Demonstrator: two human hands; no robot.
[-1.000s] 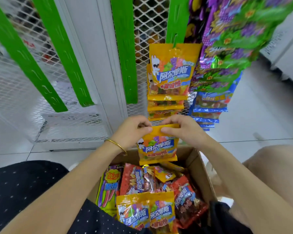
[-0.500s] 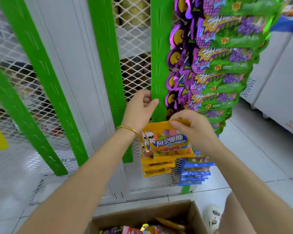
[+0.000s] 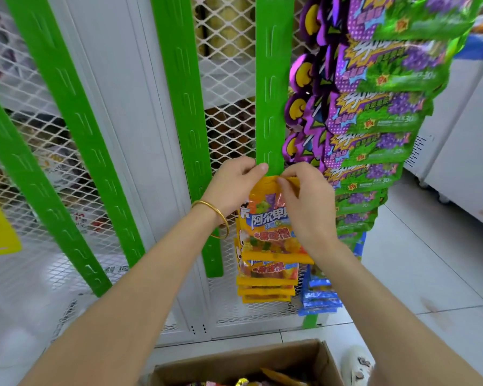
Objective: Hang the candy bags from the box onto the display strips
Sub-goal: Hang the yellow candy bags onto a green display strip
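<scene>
A yellow candy bag (image 3: pixel 265 218) is held up against a green display strip (image 3: pixel 271 87) at mid-height. My left hand (image 3: pixel 234 185) pinches the strip's lower part and the bag's top left corner. My right hand (image 3: pixel 304 201) pinches the bag's top edge from the right and covers its right side. Below it, several more yellow bags (image 3: pixel 265 288) hang on the same strip. The cardboard box (image 3: pixel 234 363) sits at the bottom edge with more candy bags inside, mostly out of view.
Three other green strips (image 3: pixel 184 107) hang bare against a white mesh cage (image 3: pixel 229 65). Purple-and-green bags (image 3: pixel 374 121) fill the strip to the right, with blue bags (image 3: pixel 318 299) beneath. White cabinets (image 3: pixel 466 151) stand at far right on the tiled floor.
Both hands lifted the yellow bag out of the box and up to the green strip. My view rose with them, so the box dropped to the bottom edge.
</scene>
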